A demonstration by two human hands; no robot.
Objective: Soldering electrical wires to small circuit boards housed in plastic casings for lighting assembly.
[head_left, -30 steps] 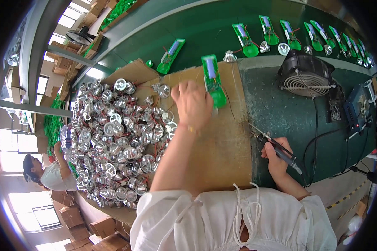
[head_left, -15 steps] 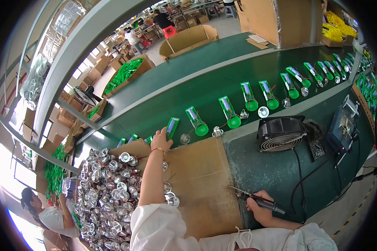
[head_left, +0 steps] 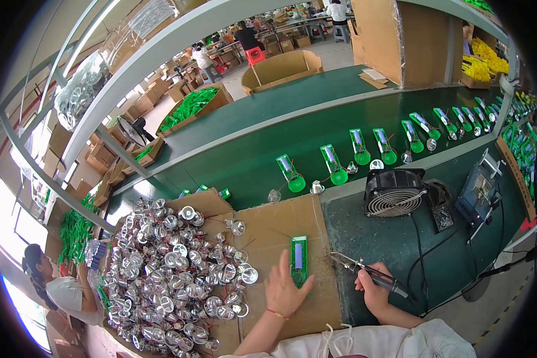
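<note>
The green circuit board point(head_left: 299, 260) lies flat on the cardboard sheet point(head_left: 280, 232) that covers the surface, just ahead of the person. The left hand point(head_left: 285, 290) rests open, fingers spread, with its fingertips touching the near edge of the board; it pins the board rather than grips it. The right hand point(head_left: 373, 292) is closed around the handle of a soldering iron point(head_left: 370, 273), whose tip points toward the board but stands apart from it. Judged from this layout, the soldering of this board is not yet begun or is at an early stage: no reflector or wire is visibly attached to it. A large heap of silver reflector cups point(head_left: 173, 268) remains to the left, indicating much work left. Finished-looking green assemblies point(head_left: 338, 166) sit in a row on the green conveyor belt point(head_left: 316, 125) beyond the surface. A small fan point(head_left: 394, 192) and a soldering station point(head_left: 476, 194) stand to the right. Solder points on the board are too small to make out, and the lower forearms are cut off by the frame edge.
</note>
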